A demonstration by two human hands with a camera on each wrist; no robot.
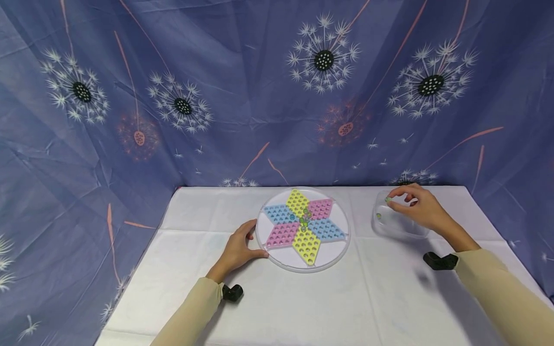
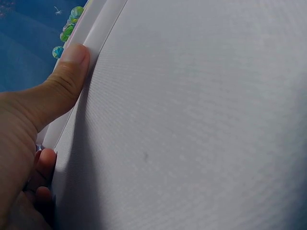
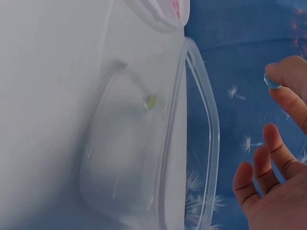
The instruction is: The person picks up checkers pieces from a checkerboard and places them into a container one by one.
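A round white Chinese checkers board [image 1: 280,260] with a yellow, pink and blue star lies on the table. Several green marbles [image 1: 305,222] and a blue marble [image 1: 292,217] sit near its middle. My left hand [image 1: 237,247] holds the board's left rim, the thumb [image 2: 72,67] against the edge and the fingers farther along it. Between thumb and index finger, my right hand [image 1: 417,206] pinches a small glass marble [image 3: 271,82] above a clear plastic container [image 1: 402,234]. One yellow-green marble [image 3: 151,101] lies in that container. The other right fingers are loosely bent.
White cloth [image 1: 320,307] covers the table. Behind and beside it hangs a blue curtain [image 1: 251,86] printed with dandelions. Black wrist mounts [image 1: 440,261] show at both sleeves. The container stands to the right of the board, near the back edge.
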